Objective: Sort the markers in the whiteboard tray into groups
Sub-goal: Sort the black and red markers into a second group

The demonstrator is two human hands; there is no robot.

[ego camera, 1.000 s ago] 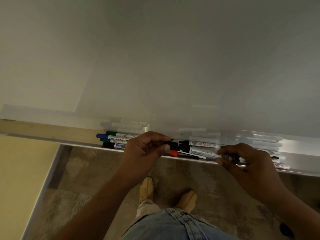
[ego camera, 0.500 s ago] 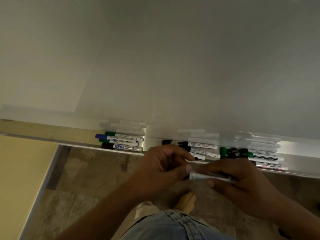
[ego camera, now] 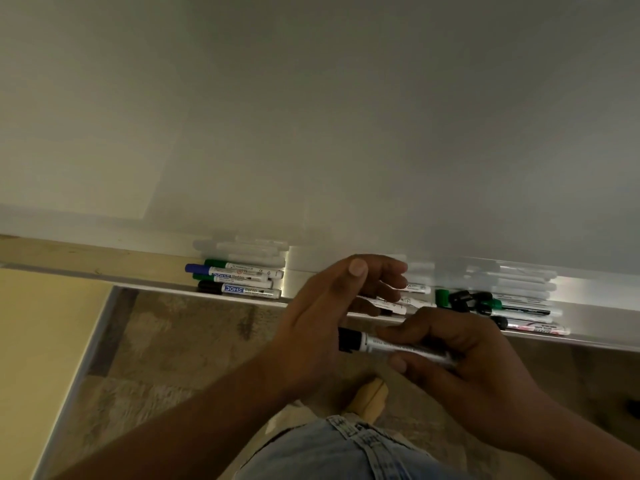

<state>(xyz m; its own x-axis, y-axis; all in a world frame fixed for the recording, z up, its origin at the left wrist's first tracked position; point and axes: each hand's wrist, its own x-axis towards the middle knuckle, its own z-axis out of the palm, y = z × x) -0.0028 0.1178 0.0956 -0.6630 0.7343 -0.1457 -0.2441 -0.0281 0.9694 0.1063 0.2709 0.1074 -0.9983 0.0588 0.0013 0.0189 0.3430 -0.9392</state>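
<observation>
Marker [ego camera: 398, 346] now off the tray [ego camera: 606, 342], at its 6 o'clock. Right hand [ego camera: 460, 362] pinches it; axis runs 9-to-3, cap [ego camera: 348, 339] toward 9. Left hand [ego camera: 329, 306] released, fingers loose, nearest the cap.

Dim, warm cast — glare on tray [ego camera: 588, 289] at right; slight blur, wide-angle bend at edges.
</observation>
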